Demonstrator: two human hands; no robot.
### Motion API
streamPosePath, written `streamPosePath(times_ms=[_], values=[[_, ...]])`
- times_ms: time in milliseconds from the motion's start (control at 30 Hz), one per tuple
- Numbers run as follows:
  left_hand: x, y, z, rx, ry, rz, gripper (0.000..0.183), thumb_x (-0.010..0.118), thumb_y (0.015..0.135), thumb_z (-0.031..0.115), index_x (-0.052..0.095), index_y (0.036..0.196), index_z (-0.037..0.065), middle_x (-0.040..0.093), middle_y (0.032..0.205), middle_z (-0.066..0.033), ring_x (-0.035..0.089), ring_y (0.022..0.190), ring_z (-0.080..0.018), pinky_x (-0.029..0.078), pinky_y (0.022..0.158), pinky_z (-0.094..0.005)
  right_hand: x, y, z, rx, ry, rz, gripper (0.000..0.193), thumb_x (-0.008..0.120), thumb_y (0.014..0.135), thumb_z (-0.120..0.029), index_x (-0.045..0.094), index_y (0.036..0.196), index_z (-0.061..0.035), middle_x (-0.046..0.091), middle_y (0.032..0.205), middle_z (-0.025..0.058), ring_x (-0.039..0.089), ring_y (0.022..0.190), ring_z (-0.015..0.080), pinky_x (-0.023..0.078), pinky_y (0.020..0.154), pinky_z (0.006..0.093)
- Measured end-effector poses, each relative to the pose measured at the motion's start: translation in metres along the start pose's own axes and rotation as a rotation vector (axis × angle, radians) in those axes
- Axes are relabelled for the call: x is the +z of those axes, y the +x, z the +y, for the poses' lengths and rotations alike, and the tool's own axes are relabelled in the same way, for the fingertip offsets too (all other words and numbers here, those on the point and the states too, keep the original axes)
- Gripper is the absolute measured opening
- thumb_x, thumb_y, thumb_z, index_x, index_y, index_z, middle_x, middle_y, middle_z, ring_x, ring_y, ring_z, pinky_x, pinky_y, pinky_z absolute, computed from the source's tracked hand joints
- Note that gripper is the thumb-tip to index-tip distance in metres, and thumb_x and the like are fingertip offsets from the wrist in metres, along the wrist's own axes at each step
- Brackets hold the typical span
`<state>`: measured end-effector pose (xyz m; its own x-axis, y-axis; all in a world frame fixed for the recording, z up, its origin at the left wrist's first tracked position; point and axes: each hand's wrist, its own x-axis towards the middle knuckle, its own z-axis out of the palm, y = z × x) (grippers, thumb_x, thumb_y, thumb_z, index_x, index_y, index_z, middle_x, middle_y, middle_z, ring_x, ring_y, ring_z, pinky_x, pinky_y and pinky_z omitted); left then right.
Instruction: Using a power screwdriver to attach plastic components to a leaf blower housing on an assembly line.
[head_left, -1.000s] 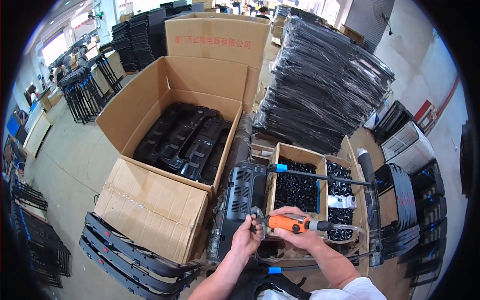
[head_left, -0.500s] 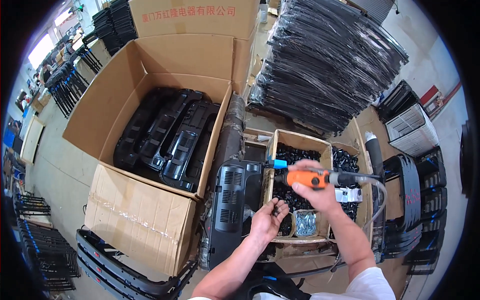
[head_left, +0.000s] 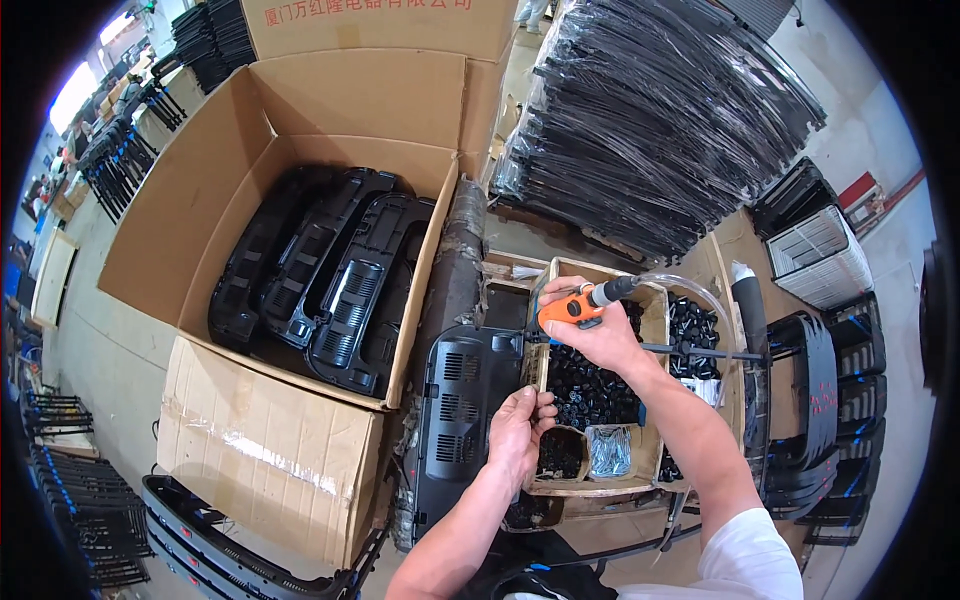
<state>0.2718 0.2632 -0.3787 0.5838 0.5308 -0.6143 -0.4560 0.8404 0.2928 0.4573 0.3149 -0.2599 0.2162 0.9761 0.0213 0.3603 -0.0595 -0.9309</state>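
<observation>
My right hand is closed around an orange power screwdriver, above the right end of the black plastic panel. Its bit end is hidden, so I cannot tell whether it touches the panel. Close to the panel's right edge, my left hand has its fingers curled together; whatever they hold, if anything, is too small to make out. Beside that hand is a wooden parts box with black plastic pieces, a small container of dark screws and silvery pins or screws.
An open cardboard box with several black panels stands at left, a closed carton before it. Long black strips in plastic film are stacked at the back. A clear hose loops behind my right hand.
My right hand has moved left and up with the screwdriver, which has swung from lying level to tilted. My left hand has shifted slightly left, its fingers more closed. The view has shifted a little.
</observation>
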Motion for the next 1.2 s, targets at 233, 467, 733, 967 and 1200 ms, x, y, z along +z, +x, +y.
streamPosePath(times_ms=[233,467,733,967,1200], values=[[-0.002,0.007,-0.001,0.039,-0.117,0.06,0.025,0.057,0.111,0.023,0.063,0.126,0.004,0.073,0.107,-0.0095,0.07,0.086,-0.0168,0.062,0.074,-0.0285,0.01,0.0,0.004,-0.02,-0.164,-0.08,0.041,0.08,0.086,-0.01,0.067,0.124,-0.0071,0.073,0.116,0.0053,0.068,0.106,0.0133,0.055,0.097,0.0329],[0.003,0.017,0.001,0.039,-0.127,0.047,0.026,0.061,0.109,0.032,0.067,0.115,0.007,0.07,0.093,-0.002,0.064,0.075,-0.0135,0.057,0.066,-0.0265,0.012,0.002,-0.006,0.034,-0.236,-0.112,0.032,0.081,0.083,-0.015,0.073,0.114,-0.0081,0.074,0.102,0.0039,0.07,0.094,0.0144,0.056,0.089,0.0319],[0.012,0.042,0.009,0.037,-0.195,0.104,0.028,0.058,0.111,0.036,0.066,0.106,0.009,0.063,0.083,0.0009,0.058,0.071,-0.0131,0.051,0.064,-0.0262,0.011,0.004,-0.003,0.036,-0.252,-0.117,0.034,0.081,0.081,-0.014,0.073,0.114,-0.0069,0.073,0.105,0.0046,0.069,0.096,0.0147,0.056,0.089,0.0325],[0.013,0.054,0.018,0.042,-0.325,0.091,0.028,0.055,0.112,0.034,0.068,0.111,0.009,0.067,0.085,0.0002,0.061,0.068,-0.0136,0.055,0.061,-0.0276,0.011,-0.009,-0.017,0.028,0.007,-0.078,0.049,0.08,0.087,-0.01,0.063,0.132,-0.0023,0.073,0.124,0.0107,0.069,0.114,0.0165,0.054,0.104,0.0346],[0.015,0.063,0.037,0.019,-0.622,-0.033,0.026,0.053,0.113,0.034,0.063,0.105,0.012,0.061,0.08,0.0024,0.059,0.069,-0.0122,0.054,0.061,-0.0247,0.008,-0.021,-0.038,0.024,0.13,-0.161,0.053,0.084,0.087,-0.012,0.06,0.134,-0.0039,0.071,0.129,0.0134,0.067,0.121,0.021,0.054,0.108,0.0393]])
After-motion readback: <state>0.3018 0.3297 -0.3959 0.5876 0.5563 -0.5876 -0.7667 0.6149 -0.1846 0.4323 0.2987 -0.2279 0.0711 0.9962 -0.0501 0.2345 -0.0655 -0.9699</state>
